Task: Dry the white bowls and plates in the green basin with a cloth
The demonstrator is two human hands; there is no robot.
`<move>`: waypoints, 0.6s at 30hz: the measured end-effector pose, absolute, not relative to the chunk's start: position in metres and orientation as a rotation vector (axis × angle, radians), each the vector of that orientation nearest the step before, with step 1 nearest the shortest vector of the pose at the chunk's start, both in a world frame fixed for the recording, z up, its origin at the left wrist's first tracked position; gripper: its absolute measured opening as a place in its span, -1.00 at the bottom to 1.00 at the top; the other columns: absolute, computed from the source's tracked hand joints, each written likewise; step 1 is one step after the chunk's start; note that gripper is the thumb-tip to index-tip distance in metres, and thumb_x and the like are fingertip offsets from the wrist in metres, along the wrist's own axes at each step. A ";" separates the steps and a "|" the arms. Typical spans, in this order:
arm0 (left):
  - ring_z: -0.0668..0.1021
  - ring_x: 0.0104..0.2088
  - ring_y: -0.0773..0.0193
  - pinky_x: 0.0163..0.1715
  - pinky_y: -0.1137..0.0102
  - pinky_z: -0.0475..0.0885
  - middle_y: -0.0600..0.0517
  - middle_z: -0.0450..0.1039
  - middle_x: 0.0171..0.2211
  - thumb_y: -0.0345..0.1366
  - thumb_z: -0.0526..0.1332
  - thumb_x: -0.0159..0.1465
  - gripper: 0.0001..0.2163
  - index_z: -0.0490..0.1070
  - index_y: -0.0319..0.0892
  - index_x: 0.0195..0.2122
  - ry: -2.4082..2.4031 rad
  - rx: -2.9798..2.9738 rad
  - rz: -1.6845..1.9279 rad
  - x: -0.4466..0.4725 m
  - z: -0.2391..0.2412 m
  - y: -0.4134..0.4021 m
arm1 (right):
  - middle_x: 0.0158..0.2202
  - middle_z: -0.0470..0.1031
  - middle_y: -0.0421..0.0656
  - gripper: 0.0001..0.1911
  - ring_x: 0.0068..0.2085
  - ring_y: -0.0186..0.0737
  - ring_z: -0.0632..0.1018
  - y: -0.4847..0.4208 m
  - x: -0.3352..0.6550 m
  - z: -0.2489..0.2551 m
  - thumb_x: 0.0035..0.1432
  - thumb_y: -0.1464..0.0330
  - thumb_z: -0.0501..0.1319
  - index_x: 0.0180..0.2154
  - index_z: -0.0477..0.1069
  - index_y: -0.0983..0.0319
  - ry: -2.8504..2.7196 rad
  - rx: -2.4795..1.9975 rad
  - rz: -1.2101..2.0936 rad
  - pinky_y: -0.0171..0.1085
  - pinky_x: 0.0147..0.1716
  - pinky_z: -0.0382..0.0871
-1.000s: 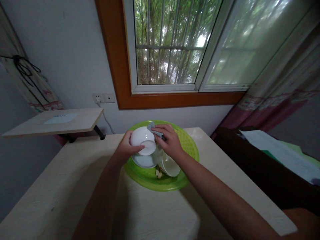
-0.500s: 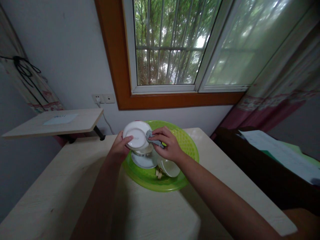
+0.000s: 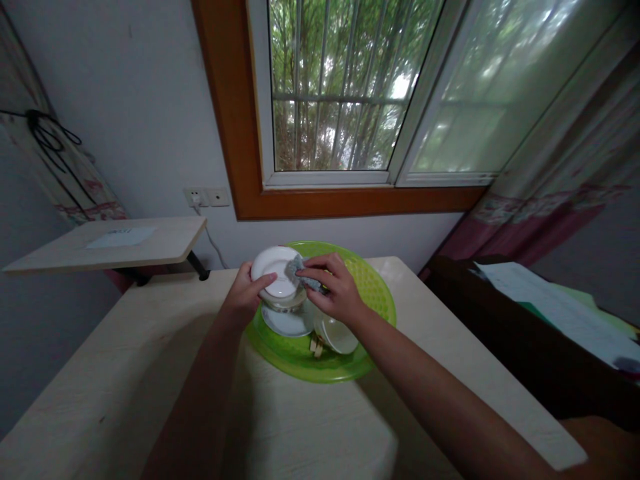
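Cloth (image 3: 296, 269) (pinched by right hand (image 3: 334, 285)) now sits further onto white dish (image 3: 273, 261) grasped by left hand (image 3: 245, 291), over green tray (image 3: 374, 288) on pale table (image 3: 305, 427), window (image 3: 345, 87) beyond.

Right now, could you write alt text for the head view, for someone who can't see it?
A person's left hand holds a white dish, underside toward the camera, while the right hand holds a gray cloth against it. Below, a round green tray with other dishware sits on a pale table near a window.
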State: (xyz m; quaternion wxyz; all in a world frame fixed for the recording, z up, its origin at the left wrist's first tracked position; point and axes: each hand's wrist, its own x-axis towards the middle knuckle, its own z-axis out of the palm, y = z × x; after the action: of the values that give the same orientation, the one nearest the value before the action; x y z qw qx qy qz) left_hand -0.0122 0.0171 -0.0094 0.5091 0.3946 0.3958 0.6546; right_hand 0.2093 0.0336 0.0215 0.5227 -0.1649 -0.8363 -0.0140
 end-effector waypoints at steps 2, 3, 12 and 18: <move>0.59 -0.17 0.14 -0.11 0.24 0.46 -0.02 0.53 -0.16 -0.26 0.51 -0.03 -0.45 0.29 -0.20 -0.07 0.970 0.999 1.545 -0.012 -0.011 0.017 | -0.03 0.48 -0.06 -0.64 -0.06 -0.04 0.49 0.034 0.209 0.022 0.16 0.46 0.29 0.00 0.51 0.09 -2.022 -0.448 -0.049 0.00 -0.08 0.41; 0.58 -0.17 0.14 -0.12 0.25 0.46 -0.02 0.53 -0.17 -0.25 0.51 -0.04 -0.44 0.29 -0.19 -0.07 0.972 1.008 1.538 -0.012 -0.011 0.016 | -0.02 0.48 -0.06 -0.64 -0.05 -0.04 0.48 0.035 0.209 0.022 0.16 0.46 0.29 0.00 0.51 0.08 -2.035 -0.465 -0.048 0.01 -0.07 0.40; 0.57 -0.14 0.11 -0.12 0.25 0.46 -0.05 0.52 -0.12 -0.24 0.47 0.00 -0.47 0.28 -0.19 -0.06 0.924 1.063 1.490 -0.017 -0.014 0.014 | 0.00 0.43 -0.03 -0.64 -0.03 -0.03 0.44 0.035 0.206 0.020 0.17 0.47 0.28 0.01 0.49 0.12 -2.071 -0.441 -0.021 0.01 -0.06 0.43; 0.58 -0.14 0.09 -0.15 0.25 0.47 -0.05 0.51 -0.12 -0.24 0.46 -0.02 -0.45 0.25 -0.19 -0.05 0.895 1.041 1.484 -0.017 -0.012 0.013 | 0.00 0.43 -0.05 -0.64 -0.03 -0.05 0.45 0.035 0.207 0.021 0.18 0.45 0.28 0.02 0.50 0.10 -2.071 -0.437 -0.024 0.00 -0.05 0.42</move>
State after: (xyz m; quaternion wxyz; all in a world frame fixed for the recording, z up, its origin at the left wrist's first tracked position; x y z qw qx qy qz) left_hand -0.0170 0.0132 -0.0118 0.5311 0.4364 0.3752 0.6219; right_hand 0.2068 0.0346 0.0212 0.4903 -0.1801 -0.8527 -0.0101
